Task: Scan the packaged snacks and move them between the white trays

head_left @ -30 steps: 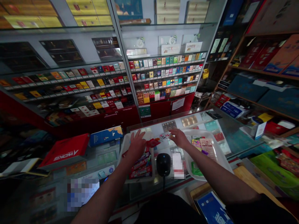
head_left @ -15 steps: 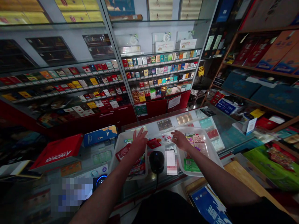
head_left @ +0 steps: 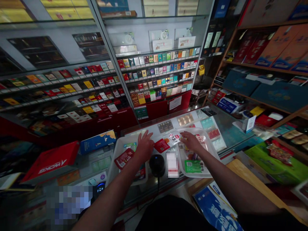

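A red-and-white snack packet (head_left: 161,145) stretches between my hands above the glass counter; I cannot tell whether it is one packet or two overlapping. My left hand (head_left: 145,147) hovers over the left tray (head_left: 115,150), thumb and a finger closed at the red end while the other fingers spread. At the white end, the curled fingers of my right hand (head_left: 191,141) pinch the edge, beside the right tray (head_left: 215,154). Inside the left tray lies a dark red packet (head_left: 124,158). A green packet (head_left: 193,166) rests in the right one. My hands partly hide both trays' contents.
Between the trays stands a black scanner (head_left: 157,165) with a cable, beside a blurred white card (head_left: 172,164). A red box (head_left: 54,162) and a blue box (head_left: 98,141) are at the left. A calculator (head_left: 208,111) sits further back. Cigarette shelves (head_left: 158,69) line the far wall.
The view has turned slightly left-to-right, so the surroundings shift left. Both hands and the packet have moved right relative to the scanner, uncovering the dark red packet and more of the green one.
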`<state>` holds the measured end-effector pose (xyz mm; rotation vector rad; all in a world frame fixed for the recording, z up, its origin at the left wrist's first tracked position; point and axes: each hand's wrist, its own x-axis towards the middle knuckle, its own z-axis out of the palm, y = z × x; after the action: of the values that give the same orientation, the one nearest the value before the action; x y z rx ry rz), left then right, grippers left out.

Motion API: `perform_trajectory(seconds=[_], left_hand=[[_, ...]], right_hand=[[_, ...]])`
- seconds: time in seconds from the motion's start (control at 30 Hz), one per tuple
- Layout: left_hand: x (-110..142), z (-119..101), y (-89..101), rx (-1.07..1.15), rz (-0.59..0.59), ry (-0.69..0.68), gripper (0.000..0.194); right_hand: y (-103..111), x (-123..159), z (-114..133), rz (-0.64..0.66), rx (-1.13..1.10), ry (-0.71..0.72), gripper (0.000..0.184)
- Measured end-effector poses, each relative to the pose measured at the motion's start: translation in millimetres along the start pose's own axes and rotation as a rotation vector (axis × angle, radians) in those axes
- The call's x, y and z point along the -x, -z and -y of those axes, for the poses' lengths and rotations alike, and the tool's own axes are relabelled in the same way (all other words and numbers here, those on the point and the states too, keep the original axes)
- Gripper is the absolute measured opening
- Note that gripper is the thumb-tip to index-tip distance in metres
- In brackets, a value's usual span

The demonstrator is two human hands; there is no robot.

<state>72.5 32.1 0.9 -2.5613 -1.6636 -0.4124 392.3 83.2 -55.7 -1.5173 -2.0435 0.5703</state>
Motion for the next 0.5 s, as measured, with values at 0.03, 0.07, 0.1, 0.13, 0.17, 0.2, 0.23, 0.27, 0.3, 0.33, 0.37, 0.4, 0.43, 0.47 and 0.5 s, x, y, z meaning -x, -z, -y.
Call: perform_trajectory(seconds=[0.03,0.07,0.1,0.13,0.17,0.2,0.23,0.27,0.3,0.33,0.37,0.4,0.43,0.47,0.5], left_hand=[[-2.3,-6.8,-0.7,0.011,0.000,-0.007,0.024],[-4.5,-14.2,-1.7,0.018,0.002,-0.016,0.023],[-6.5,-22.1,-3.0,0.024,0.003,-0.027,0.022],[-8.2,-30.5,-4.5,0.027,0.007,-0.037,0.021],[-9.7,-39.3,-6.4,0.028,0.013,-0.047,0.019],[-10.7,-48.3,-8.4,0.027,0.021,-0.060,0.019],[-11.3,-57.5,-10.5,0.024,0.031,-0.075,0.019],[-11.5,-66.8,-12.9,0.023,0.045,-0.092,0.019],[-11.2,-76.0,-15.6,0.025,0.059,-0.111,0.019],[-10.6,-85.3,-18.7,0.032,0.074,-0.125,0.020],[-9.7,-94.5,-22.4,0.044,0.087,-0.136,0.020],[-8.6,-103.7,-26.7,0.060,0.103,-0.145,0.020],[-7.3,-112.8,-31.7,0.079,0.119,-0.148,0.021],[-6.0,-121.8,-37.2,0.100,0.140,-0.150,0.022],[-4.6,-130.5,-43.0,0.124,0.167,-0.152,0.023]], right_hand=[[7.3,2.1,-2.6,-0.009,0.002,-0.007,0.033],[14.9,4.4,-5.0,-0.021,0.008,-0.010,0.033],[22.7,6.8,-7.5,-0.034,0.018,-0.011,0.033],[30.5,9.4,-9.9,-0.044,0.031,-0.009,0.033],[38.2,11.9,-12.6,-0.053,0.045,-0.008,0.033],[45.5,14.6,-15.6,-0.059,0.059,-0.009,0.032],[52.4,17.2,-19.0,-0.062,0.072,-0.013,0.031],[58.7,20.0,-22.9,-0.061,0.085,-0.018,0.030],[64.5,22.8,-27.2,-0.057,0.095,-0.022,0.030],[69.7,25.8,-32.1,-0.054,0.104,-0.025,0.029],[74.2,29.0,-37.4,-0.051,0.114,-0.029,0.029],[78.1,32.4,-43.1,-0.050,0.127,-0.034,0.029],[81.4,36.0,-49.2,-0.052,0.144,-0.042,0.029],[84.0,39.8,-55.5,-0.054,0.166,-0.051,0.030],[86.2,43.7,-62.1,-0.054,0.192,-0.057,0.032]])
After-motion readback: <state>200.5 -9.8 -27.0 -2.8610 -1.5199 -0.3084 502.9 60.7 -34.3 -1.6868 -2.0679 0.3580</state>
